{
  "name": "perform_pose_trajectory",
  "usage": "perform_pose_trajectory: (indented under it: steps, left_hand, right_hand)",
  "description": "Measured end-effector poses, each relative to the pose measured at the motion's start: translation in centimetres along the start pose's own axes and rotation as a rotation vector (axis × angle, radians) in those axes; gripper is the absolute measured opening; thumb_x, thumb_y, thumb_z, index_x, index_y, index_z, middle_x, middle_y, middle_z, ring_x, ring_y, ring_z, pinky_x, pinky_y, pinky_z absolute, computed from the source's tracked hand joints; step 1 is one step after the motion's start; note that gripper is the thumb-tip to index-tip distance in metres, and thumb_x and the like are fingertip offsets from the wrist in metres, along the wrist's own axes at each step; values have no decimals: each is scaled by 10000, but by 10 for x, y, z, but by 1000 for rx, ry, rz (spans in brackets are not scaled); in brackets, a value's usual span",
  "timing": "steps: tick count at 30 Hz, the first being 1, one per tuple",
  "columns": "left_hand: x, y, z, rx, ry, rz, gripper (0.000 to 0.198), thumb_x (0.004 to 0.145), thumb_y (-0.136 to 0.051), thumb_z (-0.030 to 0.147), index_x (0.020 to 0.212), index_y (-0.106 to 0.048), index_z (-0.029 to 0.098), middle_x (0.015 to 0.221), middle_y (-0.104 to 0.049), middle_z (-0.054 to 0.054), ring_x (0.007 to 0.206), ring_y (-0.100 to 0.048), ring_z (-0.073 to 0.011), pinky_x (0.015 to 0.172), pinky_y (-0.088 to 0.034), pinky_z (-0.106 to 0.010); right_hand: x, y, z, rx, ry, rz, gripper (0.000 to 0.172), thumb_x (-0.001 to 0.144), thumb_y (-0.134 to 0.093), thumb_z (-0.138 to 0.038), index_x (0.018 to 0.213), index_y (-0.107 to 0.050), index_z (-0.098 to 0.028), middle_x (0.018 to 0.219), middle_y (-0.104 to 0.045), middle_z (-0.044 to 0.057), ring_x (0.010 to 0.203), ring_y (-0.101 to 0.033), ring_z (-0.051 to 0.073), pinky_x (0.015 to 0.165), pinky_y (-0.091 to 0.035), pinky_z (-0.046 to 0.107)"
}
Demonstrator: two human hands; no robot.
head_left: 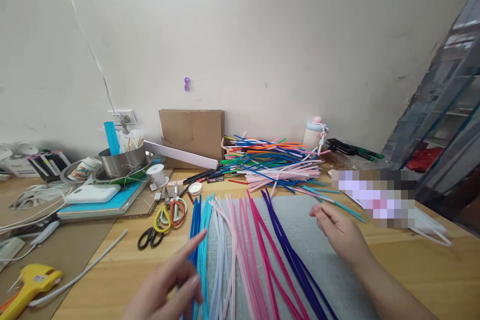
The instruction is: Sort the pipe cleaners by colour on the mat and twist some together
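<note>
Rows of pipe cleaners lie side by side on a grey mat (pixel 330 270): blue ones (pixel 195 220), light blue and white ones (pixel 219 240), pink ones (pixel 243 250) and dark purple ones (pixel 288 245). My left hand (pixel 168 285) hovers over the blue pipe cleaners with the index finger stretched out and nothing in it. My right hand (pixel 339 232) rests open on the mat, just right of the purple pipe cleaners, fingers pointing left.
A loose heap of mixed-colour pipe cleaners (pixel 273 162) lies at the back. Scissors (pixel 165 217), a yellow glue gun (pixel 30 285), a metal pot (pixel 122 160), a cardboard box (pixel 191 132) and a small bottle (pixel 315 132) stand around the wooden table (pixel 431 260).
</note>
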State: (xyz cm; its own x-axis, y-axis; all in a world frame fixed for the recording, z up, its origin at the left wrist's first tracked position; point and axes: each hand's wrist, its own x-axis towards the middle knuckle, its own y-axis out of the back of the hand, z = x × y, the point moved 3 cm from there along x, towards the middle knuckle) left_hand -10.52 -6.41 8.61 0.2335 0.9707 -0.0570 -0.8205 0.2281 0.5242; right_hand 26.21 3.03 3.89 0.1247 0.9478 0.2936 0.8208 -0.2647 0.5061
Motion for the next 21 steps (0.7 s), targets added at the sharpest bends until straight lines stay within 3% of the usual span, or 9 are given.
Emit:
perform_pose_trajectory:
  steps: [2,5,8,12,14,17,21]
  left_hand:
    - [36,-8,3,-57,-6,26,648,870,-413,429,1452,-172,279,631,-565,26,550,-520,-151,544,-441,-274]
    - [68,-11,-10,69,-32,201,626,850,-438,428,1422,-294,217,544,-402,65,507,-450,-124,519,-372,-232]
    - [73,-2,-31,105,-32,351,621,850,-438,455,1399,-338,182,506,-339,82,458,-398,-115,482,-327,-220]
    - [72,19,-48,54,9,474,623,837,-442,476,1373,-361,168,521,-471,63,468,-431,-128,492,-357,-232]
    - [75,27,-53,89,38,487,608,819,-454,470,1336,-399,155,629,-575,23,540,-504,-147,545,-404,-249]
    - [80,32,-60,320,84,426,506,790,-464,421,1210,-527,146,810,-635,-32,702,-582,-183,658,-430,-274]
    - [79,33,-67,477,141,330,371,761,-473,364,1027,-631,159,805,-630,-41,695,-580,-196,651,-407,-287]
  right_hand:
    - [3,-7,11,63,-66,-69,380,868,-362,-528,782,-543,-205,488,-384,-41,472,-387,141,477,-320,253]
    - [6,-17,20,82,-119,-132,363,859,-375,-513,771,-541,-203,484,-407,-43,485,-411,142,503,-333,255]
    - [7,-27,27,77,-152,-176,317,835,-417,-483,735,-529,-203,492,-437,-45,493,-435,134,511,-337,250]
    - [7,-39,38,99,-228,-230,284,814,-422,-460,738,-515,-203,464,-430,-62,411,-388,105,443,-298,233]
    - [8,-42,43,97,-243,-255,290,814,-413,-467,750,-506,-200,457,-426,-66,376,-360,93,408,-269,226]
    - [10,-45,48,108,-251,-310,313,816,-406,-487,798,-507,-192,470,-433,-68,355,-343,81,378,-241,215]
    - [10,-45,49,116,-242,-405,336,789,-464,-493,867,-546,-176,493,-484,-55,357,-351,75,366,-224,204]
